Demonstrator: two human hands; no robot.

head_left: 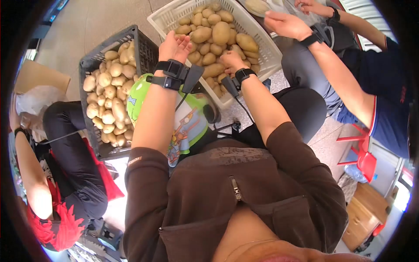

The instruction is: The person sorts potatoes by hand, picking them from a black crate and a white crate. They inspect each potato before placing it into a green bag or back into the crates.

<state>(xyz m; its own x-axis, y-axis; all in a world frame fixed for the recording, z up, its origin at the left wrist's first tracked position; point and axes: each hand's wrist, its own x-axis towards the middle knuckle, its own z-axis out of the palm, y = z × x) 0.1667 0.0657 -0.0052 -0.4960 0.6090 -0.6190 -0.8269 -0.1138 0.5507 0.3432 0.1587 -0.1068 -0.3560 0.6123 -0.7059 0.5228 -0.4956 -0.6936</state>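
My left hand is raised at the left rim of the white plastic crate, palm up, with fingers apart and loosely bent and nothing in it. Inside that crate, my right hand reaches down among the potatoes. Its fingers curl onto a potato, and their tips are partly hidden. Both my wrists carry black straps with small devices. Between my arms and the crates lies a bright green bag or sack with printed pictures.
A black crate full of potatoes stands to the left. A person sits at the right, one hand near the white crate's rim. Another person sits at the left. A red stool and a wooden cabinet are at the right.
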